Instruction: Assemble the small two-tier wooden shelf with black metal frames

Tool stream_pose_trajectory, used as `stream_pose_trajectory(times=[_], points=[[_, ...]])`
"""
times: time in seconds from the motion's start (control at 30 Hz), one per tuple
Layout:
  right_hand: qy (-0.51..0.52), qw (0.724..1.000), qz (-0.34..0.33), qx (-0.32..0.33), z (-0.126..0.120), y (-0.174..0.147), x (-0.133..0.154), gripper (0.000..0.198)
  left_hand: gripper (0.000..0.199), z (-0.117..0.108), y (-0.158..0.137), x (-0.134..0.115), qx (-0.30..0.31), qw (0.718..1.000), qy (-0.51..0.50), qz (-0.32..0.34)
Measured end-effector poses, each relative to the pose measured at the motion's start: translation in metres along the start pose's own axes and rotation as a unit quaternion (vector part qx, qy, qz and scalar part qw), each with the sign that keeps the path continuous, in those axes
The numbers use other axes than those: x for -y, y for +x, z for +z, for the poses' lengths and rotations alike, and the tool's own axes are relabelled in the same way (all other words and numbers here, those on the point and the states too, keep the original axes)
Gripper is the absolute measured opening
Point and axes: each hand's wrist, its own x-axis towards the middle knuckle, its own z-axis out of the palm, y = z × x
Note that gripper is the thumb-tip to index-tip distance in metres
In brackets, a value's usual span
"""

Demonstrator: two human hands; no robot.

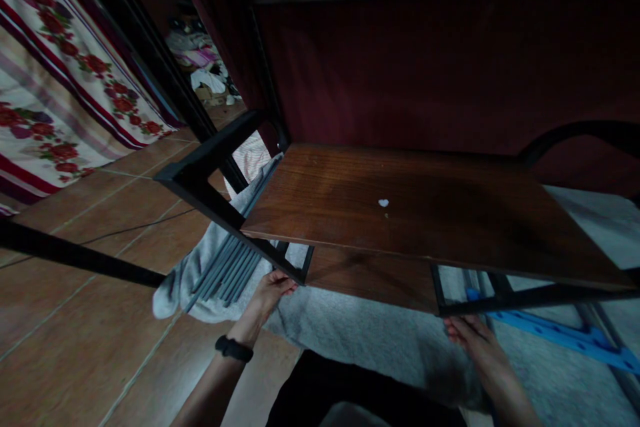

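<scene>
A brown wood-grain shelf board (350, 193) lies level in front of me, between two black side frames. A second brown board (370, 277) shows below its front edge. My left hand (273, 290) is closed at the lower front corner of the left black frame (220, 207), its fingertips partly hidden. At the matching corner of the right black frame (475, 303), my right hand (470, 337) is closed too, its fingers curled under the corner. A small white heart-shaped piece (383, 203) rests on the upper board.
Several grey tubes (233, 267) lie on a grey cloth (340, 320) to the left. A blue slotted plastic part (565, 333) is at the right. A black bar (80, 253) crosses above the tiled floor (135, 333). Dark red fabric (400, 73) hangs behind; a flowered curtain (65, 80) hangs at left.
</scene>
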Motion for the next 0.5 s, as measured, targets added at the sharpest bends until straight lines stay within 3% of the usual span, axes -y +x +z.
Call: stream_pose_trajectory(times=[0.23, 0.5], points=[[-0.028, 1.000, 0.005, -0.006, -0.005, 0.019, -0.005, 0.029, 0.019, 0.006, 0.008, 0.009, -0.006, 0.999, 0.025, 0.035], [-0.062, 0.998, -0.005, 0.001, -0.005, 0.025, -0.005, 0.026, 0.015, 0.006, -0.005, -0.001, -0.025, 0.993, 0.087, 0.080]])
